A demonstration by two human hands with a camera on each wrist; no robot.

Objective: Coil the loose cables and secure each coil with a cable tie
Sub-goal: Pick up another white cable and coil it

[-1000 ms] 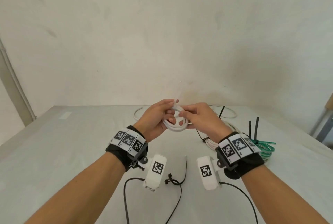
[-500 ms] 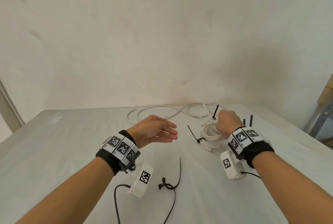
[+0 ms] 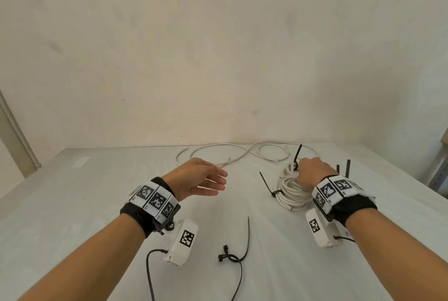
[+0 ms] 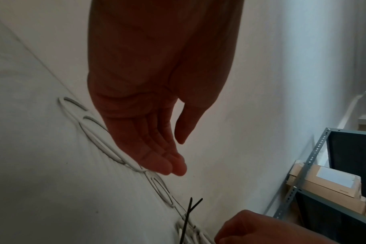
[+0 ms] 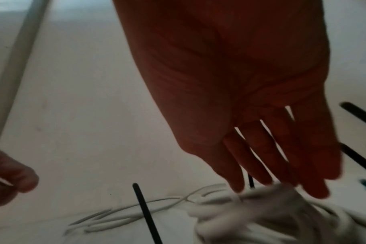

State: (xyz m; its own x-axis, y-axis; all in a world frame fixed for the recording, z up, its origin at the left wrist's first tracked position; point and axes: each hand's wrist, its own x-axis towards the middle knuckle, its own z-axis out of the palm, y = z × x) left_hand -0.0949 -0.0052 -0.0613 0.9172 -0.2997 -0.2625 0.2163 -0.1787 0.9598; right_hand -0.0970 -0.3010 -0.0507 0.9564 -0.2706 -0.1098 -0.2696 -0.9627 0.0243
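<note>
A white cable coil (image 3: 292, 192) lies on the table at the right, bound by a black cable tie (image 3: 268, 185) on its left side and another tie (image 3: 297, 155) at its far side. My right hand (image 3: 312, 172) hovers over the coil's far edge. In the right wrist view its fingers (image 5: 282, 165) are straight, with the tips at the blurred coil (image 5: 261, 219). My left hand (image 3: 203, 179) floats open and empty above the table's middle, its fingers (image 4: 157, 148) relaxed. A loose white cable (image 3: 230, 152) snakes along the table's back edge.
Loose black cable ties (image 3: 234, 251) lie near the table's front centre. Two more black tie tails (image 3: 348, 167) stick up behind my right wrist. A wall stands behind the table (image 3: 72, 203). A metal shelf (image 4: 303, 173) with cardboard boxes is off to the right.
One second ago both hands held the white coil in the air. The right hand has since carried it right and down onto the table, and the left hand has let go and opened.
</note>
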